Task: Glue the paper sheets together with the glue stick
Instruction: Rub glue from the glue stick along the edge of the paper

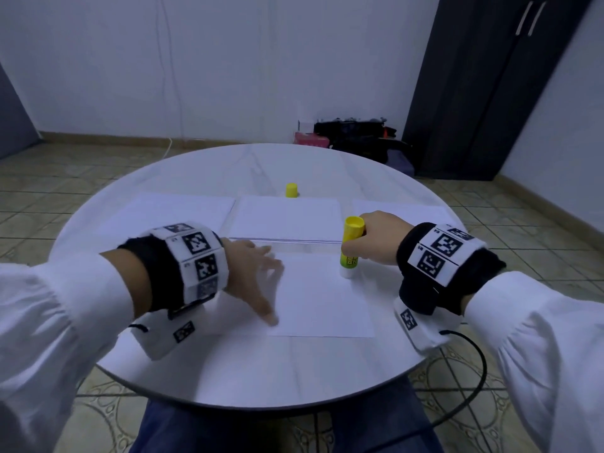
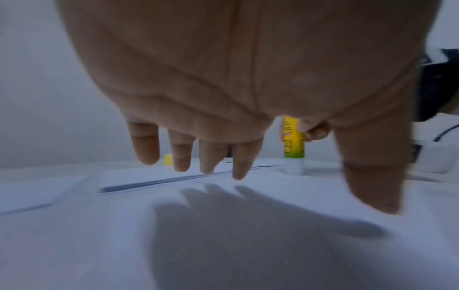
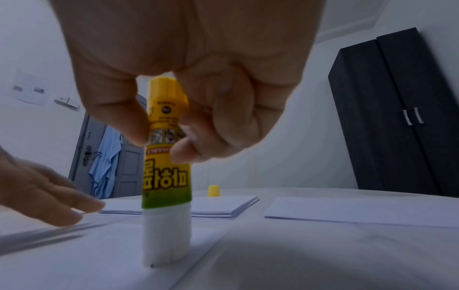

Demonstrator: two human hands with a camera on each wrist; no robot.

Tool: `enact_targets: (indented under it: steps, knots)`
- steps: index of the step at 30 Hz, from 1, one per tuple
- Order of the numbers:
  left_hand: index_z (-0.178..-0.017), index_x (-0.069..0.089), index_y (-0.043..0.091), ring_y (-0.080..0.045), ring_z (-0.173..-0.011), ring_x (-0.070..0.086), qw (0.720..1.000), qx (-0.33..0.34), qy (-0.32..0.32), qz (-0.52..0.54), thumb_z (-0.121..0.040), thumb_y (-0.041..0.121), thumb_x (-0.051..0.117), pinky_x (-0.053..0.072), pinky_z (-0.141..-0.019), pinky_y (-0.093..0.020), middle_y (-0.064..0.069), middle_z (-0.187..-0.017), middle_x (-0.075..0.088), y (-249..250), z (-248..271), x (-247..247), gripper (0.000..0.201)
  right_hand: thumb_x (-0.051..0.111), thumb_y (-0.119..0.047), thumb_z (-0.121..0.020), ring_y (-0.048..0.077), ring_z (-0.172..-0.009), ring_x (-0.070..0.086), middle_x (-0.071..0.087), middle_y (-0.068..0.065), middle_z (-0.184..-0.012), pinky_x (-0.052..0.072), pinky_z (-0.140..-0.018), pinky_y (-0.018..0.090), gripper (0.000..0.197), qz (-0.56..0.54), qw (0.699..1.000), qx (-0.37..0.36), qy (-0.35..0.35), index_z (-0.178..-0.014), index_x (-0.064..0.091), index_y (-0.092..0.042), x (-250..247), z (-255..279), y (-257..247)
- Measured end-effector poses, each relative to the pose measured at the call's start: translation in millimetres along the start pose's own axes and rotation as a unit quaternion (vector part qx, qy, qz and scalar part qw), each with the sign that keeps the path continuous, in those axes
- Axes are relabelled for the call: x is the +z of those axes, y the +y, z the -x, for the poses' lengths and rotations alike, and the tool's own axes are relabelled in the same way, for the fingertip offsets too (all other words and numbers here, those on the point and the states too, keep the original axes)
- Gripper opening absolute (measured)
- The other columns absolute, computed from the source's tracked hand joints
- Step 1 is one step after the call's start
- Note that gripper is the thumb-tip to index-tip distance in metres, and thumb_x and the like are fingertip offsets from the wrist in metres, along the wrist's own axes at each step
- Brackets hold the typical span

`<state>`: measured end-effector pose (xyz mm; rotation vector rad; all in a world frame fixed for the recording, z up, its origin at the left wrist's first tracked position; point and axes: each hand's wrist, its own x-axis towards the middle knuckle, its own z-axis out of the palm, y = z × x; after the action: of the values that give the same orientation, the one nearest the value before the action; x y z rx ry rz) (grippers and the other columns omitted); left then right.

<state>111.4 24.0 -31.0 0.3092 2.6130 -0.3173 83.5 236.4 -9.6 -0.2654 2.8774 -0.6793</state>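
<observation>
From the head view, the right hand (image 1: pixel 380 233) grips the glue stick (image 1: pixel 351 246) upside down, its white glue end pressed to the far right corner of the near paper sheet (image 1: pixel 323 299), probably so the glue starts right at the edge. The left hand (image 1: pixel 258 273), fingers spread and holding nothing, sits over the sheet's left margin, likely to pin it against sliding. The yellow cap (image 1: pixel 291 190) stands at the far side of the bench (image 1: pixel 228 371), out of the stroke path, behind a paper stack (image 1: pixel 284 217); more sheets lie left and right of that stack. The left wrist view shows the fingers (image 2: pixel 238 166) straight and just above the paper, a shadow beneath them, so contact is uncertain; the glue stick (image 2: pixel 293 143) stands beyond. In the right wrist view, thumb and fingertips (image 3: pixel 188 153) pinch the tube's upper half, leaving the lower part free to press; the sheet's edge runs just right of the tip, and open paper stretches leftward toward the left hand (image 3: pixel 49 196).
</observation>
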Motion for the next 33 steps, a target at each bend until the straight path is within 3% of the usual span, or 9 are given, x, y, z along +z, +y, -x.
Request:
enact_targets:
  steps: [3, 5, 7, 11, 15, 18, 26, 30, 33]
  knots:
    - [-0.15, 0.02, 0.04, -0.02, -0.144, 0.021, 0.997, 0.056, 0.049, 0.02, -0.086, 0.062, 0.054, 0.021, -0.116, -0.04, 0.008, -0.159, 0.017, 37.9, -9.9, -7.0, 0.075, 0.061, -0.024, -0.081, 0.02, -0.069, 0.048, 0.053, 0.006, -0.078, 0.036, -0.061, 0.028, 0.017, -0.007, 1.0, 0.002, 0.001, -0.079, 0.051, -0.01, -1.1, 0.1, -1.0]
    - [-0.148, 0.026, 0.039, -0.022, -0.137, 0.035, 0.995, 0.065, 0.071, 0.01, -0.094, 0.05, 0.047, 0.029, -0.109, -0.035, 0.004, -0.152, 0.032, 55.9, -17.5, -11.5, 0.059, 0.062, -0.023, -0.082, 0.02, -0.069, 0.047, 0.053, 0.006, -0.077, 0.035, -0.06, 0.028, 0.017, -0.008, 1.0, -0.003, 0.0, -0.078, 0.051, -0.01, -1.9, 1.4, -2.0]
    - [-0.146, 0.029, 0.042, -0.025, -0.132, 0.041, 0.995, 0.054, 0.077, -0.021, -0.096, 0.045, 0.044, 0.031, -0.108, -0.036, 0.001, -0.148, 0.036, 65.4, -22.1, -15.4, 0.052, 0.061, -0.023, -0.082, 0.019, -0.066, 0.046, 0.051, 0.005, -0.073, 0.034, -0.058, 0.028, 0.019, -0.004, 1.0, -0.011, -0.002, -0.073, 0.05, -0.011, -2.3, 2.0, -2.1]
    - [-0.145, 0.026, 0.046, -0.028, -0.132, 0.04, 0.996, 0.027, 0.06, -0.057, -0.095, 0.049, 0.043, 0.027, -0.11, -0.043, 0.0, -0.15, 0.031, 68.6, -22.2, -19.0, 0.053, 0.061, -0.023, -0.081, 0.016, -0.057, 0.04, 0.043, 0.0, -0.063, 0.031, -0.054, 0.027, 0.03, 0.009, 1.0, -0.022, -0.006, -0.061, 0.042, -0.013, -3.2, 6.1, -1.3]
    - [-0.147, 0.024, 0.045, -0.028, -0.133, 0.038, 0.997, 0.025, 0.052, -0.053, -0.095, 0.051, 0.043, 0.026, -0.111, -0.043, -0.001, -0.15, 0.029, 68.6, -21.7, -19.4, 0.055, 0.063, -0.024, -0.08, 0.019, -0.067, 0.045, 0.05, 0.005, -0.074, 0.035, -0.062, 0.029, 0.02, 0.012, 0.999, -0.044, -0.024, -0.074, 0.054, -0.007, -0.9, 15.8, 1.7]
    - [-0.147, 0.025, 0.044, -0.027, -0.132, 0.039, 0.997, 0.023, 0.053, -0.051, -0.095, 0.052, 0.044, 0.026, -0.111, -0.042, -0.001, -0.149, 0.03, 68.6, -22.2, -19.8, 0.056, 0.064, -0.026, -0.079, 0.018, -0.069, 0.048, 0.055, 0.006, -0.079, 0.037, -0.064, 0.03, 0.027, 0.016, 0.997, -0.062, -0.031, -0.083, 0.062, 0.001, 1.7, 26.1, 5.2]
    - [-0.147, 0.023, 0.044, -0.026, -0.135, 0.036, 0.996, 0.02, 0.053, -0.062, -0.095, 0.053, 0.042, 0.027, -0.11, -0.043, -0.001, -0.15, 0.028, 68.4, -24.1, -17.8, 0.057, 0.065, -0.025, -0.074, 0.027, -0.09, 0.061, 0.068, 0.01, -0.096, 0.05, -0.08, 0.041, 0.024, 0.004, 0.992, -0.099, -0.076, -0.085, 0.067, -0.003, 7.2, 53.4, 12.8]
    - [-0.148, 0.021, 0.044, -0.028, -0.136, 0.034, 0.997, 0.016, 0.051, -0.06, -0.095, 0.054, 0.042, 0.027, -0.11, -0.044, -0.001, -0.15, 0.027, 67.6, -24.9, -16.2, 0.058, 0.068, -0.025, -0.072, 0.023, -0.084, 0.062, 0.069, 0.005, -0.091, 0.051, -0.076, 0.039, 0.02, 0.002, 0.99, -0.102, -0.097, -0.082, 0.069, -0.008, 4.8, 62.6, 13.5]
    - [-0.146, 0.025, 0.045, -0.028, -0.136, 0.034, 0.997, 0.012, 0.054, -0.045, -0.093, 0.054, 0.044, 0.026, -0.111, -0.044, 0.001, -0.151, 0.028, 66.1, -26.4, -14.8, 0.057, 0.072, -0.015, -0.071, 0.012, -0.065, 0.063, 0.07, 0.0, -0.077, 0.05, -0.063, 0.026, 0.013, -0.084, 0.991, -0.091, -0.055, -0.083, 0.069, -0.014, -5.6, 61.8, 19.5]
